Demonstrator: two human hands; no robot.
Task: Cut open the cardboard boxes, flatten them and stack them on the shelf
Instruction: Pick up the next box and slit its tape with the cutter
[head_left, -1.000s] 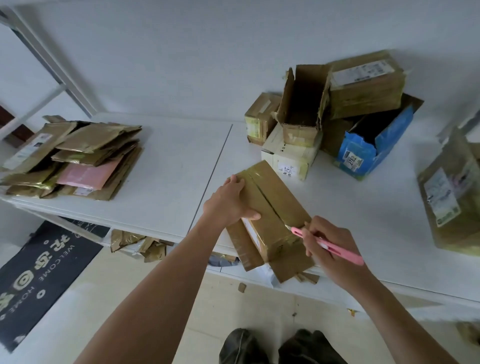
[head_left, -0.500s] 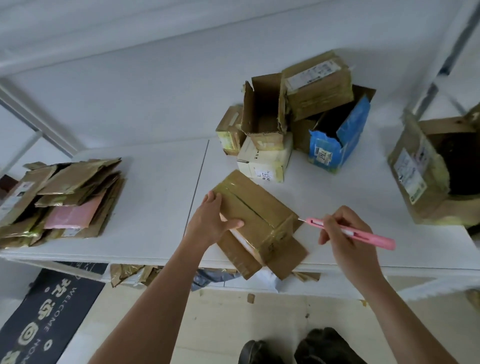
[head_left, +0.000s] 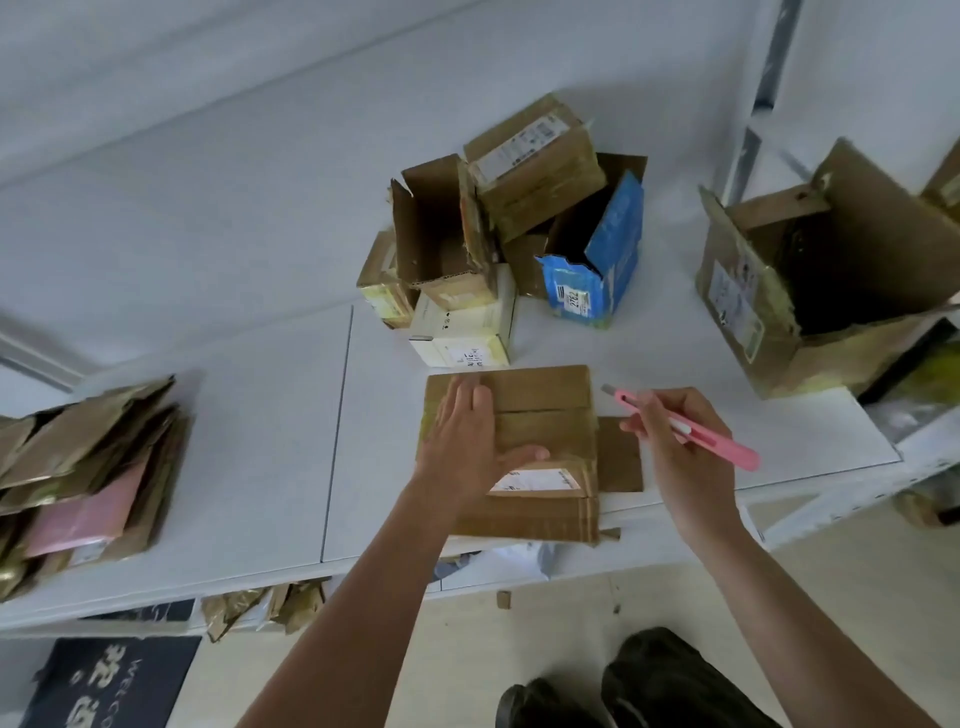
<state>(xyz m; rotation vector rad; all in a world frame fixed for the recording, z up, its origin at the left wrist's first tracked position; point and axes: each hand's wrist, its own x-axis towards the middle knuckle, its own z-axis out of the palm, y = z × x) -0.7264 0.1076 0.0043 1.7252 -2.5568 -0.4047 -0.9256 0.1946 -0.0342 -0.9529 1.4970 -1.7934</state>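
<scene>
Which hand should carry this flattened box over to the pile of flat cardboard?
Probably the left hand. It lies flat on the box and is nearer the pile at the shelf's left end. The right hand holds the pink cutter.

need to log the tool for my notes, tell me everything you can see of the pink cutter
The pink cutter is a slim, pen-like utility knife, seemingly plastic, with a short grey blade out at its tip. The right hand pinches it near the front like a pencil. It lies slanted, blade pointing up-left toward the brown box, tail sticking out lower right past the hand. The blade hangs in the air just right of the box's top edge, touching nothing, above the white shelf.
</scene>
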